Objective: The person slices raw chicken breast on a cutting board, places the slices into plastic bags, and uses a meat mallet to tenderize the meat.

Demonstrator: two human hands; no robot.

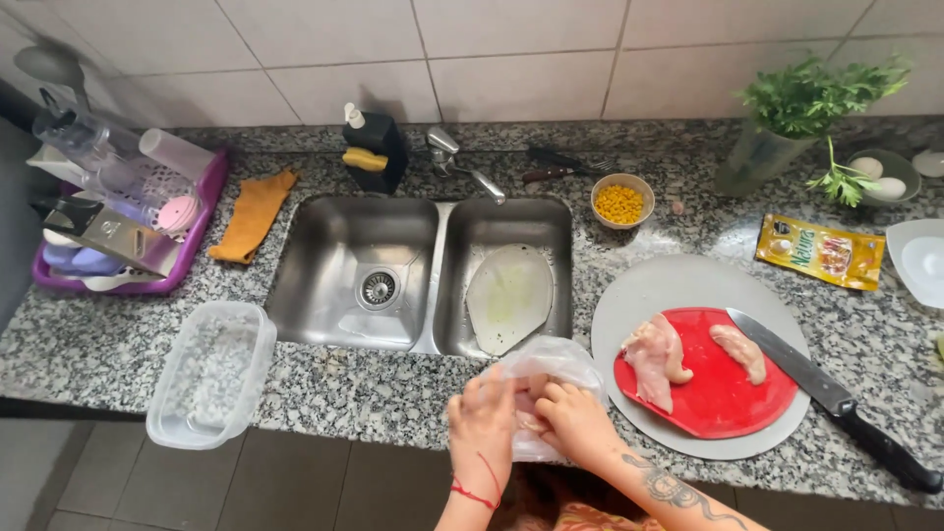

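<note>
— What is gripped at the sink's [423, 270] front edge?
— A clear plastic bag [549, 369] of raw chicken is grasped by the left hand [482, 418] and right hand [575, 423], seemingly for emptying.
— And right of the sink?
— Chicken pieces [657, 356] are laid on the red cutting board [723, 393], knife [826, 388] alongside, probably for cutting.

A speckled granite surface [393, 393] carried a grey round board [688, 285], chef's knife [836, 398], clear plastic container [211, 374], corn bowl [622, 201] and yellow sachet [821, 252].

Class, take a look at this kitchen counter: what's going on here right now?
A person stands at a granite counter by a double sink. Both hands, left hand and right hand, grip a clear plastic bag with raw meat inside. Two raw chicken pieces lie on a red cutting board, with a large knife beside it.
</note>
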